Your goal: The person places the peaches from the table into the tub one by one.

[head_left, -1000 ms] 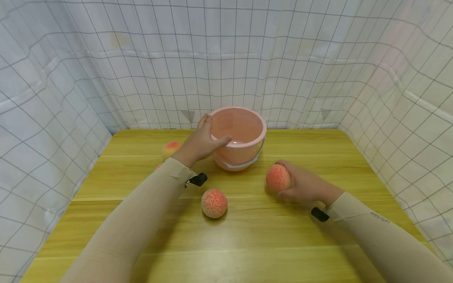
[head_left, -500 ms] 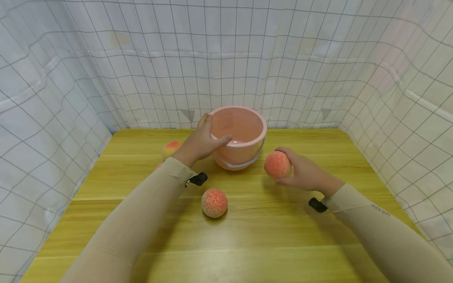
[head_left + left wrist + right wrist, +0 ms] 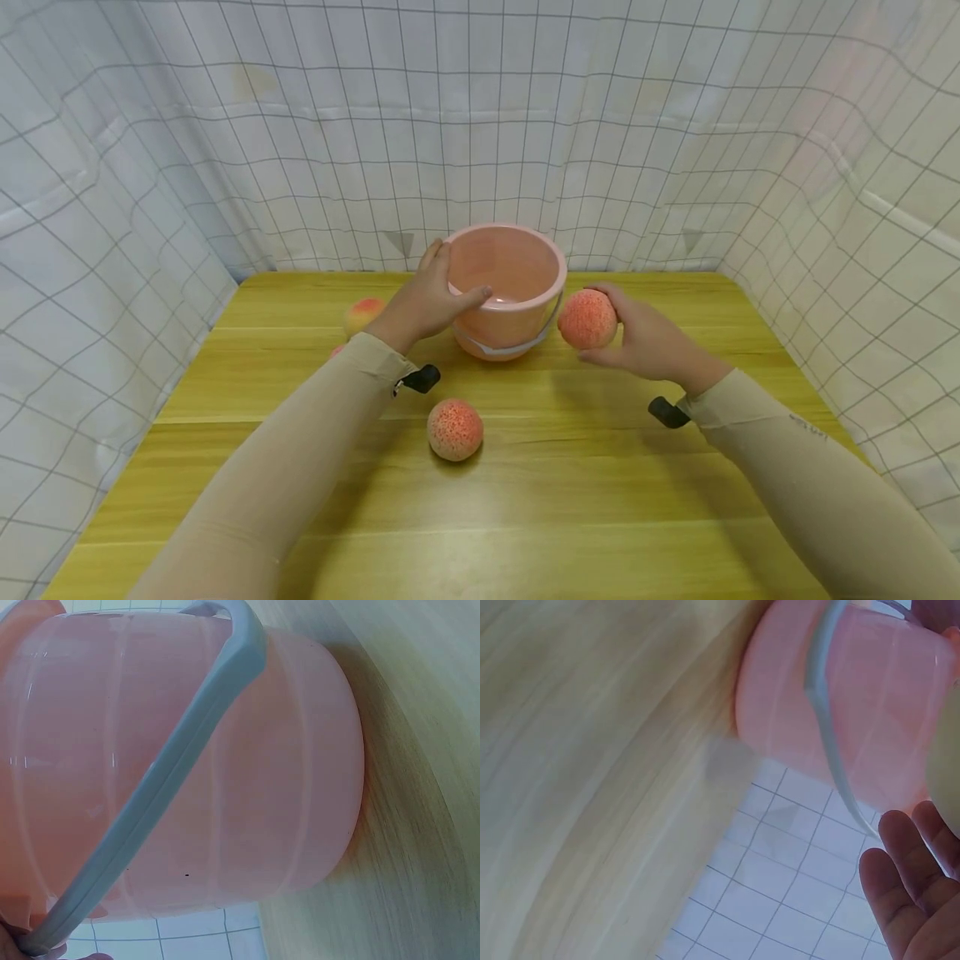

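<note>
A pink bucket (image 3: 506, 327) with a grey handle (image 3: 161, 776) stands upright at the back middle of the table. My left hand (image 3: 433, 302) grips its rim on the left side, thumb over the near edge. To the right of the bucket, my right hand (image 3: 647, 337) holds a peach (image 3: 587, 319) between thumb and fingers, raised above the table and below rim height. In the right wrist view the peach's pale side (image 3: 945, 761) shows at the right edge, beside the fingers (image 3: 906, 840). Seen from the head, the visible bucket inside holds nothing.
Another peach (image 3: 455, 430) lies on the wooden table (image 3: 540, 517) in front of the bucket. A yellow-red peach (image 3: 364, 316) sits behind my left wrist, and a reddish thing (image 3: 337, 351) there is mostly hidden by the sleeve. A white gridded curtain (image 3: 480, 125) surrounds the table.
My right hand has lifted the peach from near the table up and away from me, level with the bucket's side. My left hand and the bucket have stayed in place.
</note>
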`<control>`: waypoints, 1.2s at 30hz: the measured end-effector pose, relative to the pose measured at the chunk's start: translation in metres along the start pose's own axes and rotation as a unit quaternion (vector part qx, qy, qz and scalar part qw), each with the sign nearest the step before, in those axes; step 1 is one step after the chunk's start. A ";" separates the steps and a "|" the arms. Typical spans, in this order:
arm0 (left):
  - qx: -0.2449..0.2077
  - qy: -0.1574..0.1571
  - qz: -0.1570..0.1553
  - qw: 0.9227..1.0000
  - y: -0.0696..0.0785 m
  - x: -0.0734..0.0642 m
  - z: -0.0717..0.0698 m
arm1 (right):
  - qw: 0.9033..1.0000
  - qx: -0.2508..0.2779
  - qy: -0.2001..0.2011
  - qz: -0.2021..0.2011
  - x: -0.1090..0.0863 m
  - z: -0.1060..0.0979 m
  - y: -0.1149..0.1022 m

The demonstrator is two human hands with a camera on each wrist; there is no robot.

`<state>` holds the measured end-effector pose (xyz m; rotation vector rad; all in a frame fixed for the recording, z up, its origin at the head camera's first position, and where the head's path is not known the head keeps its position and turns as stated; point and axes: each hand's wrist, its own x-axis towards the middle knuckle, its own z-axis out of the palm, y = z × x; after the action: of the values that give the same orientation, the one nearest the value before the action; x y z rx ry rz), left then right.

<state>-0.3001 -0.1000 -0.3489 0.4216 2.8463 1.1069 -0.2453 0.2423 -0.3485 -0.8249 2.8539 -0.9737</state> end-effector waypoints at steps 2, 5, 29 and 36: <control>0.000 0.002 0.001 1.000 0.000 0.000 0.000 | 1.000 0.004 0.003 0.000 0.003 -0.002 -0.002; -0.001 0.005 0.002 1.000 0.000 0.001 0.000 | 1.000 0.014 0.009 0.001 0.006 -0.005 -0.006; -0.010 0.003 0.011 1.000 0.001 0.000 -0.001 | 0.994 0.102 0.046 -0.006 0.054 -0.016 -0.030; -0.003 0.002 0.013 1.000 0.001 0.000 -0.001 | 0.994 0.097 0.054 -0.010 0.068 -0.014 -0.036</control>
<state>-0.2996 -0.0996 -0.3475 0.4586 2.8477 1.1205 -0.2891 0.1934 -0.3067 -0.8063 2.7825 -1.3096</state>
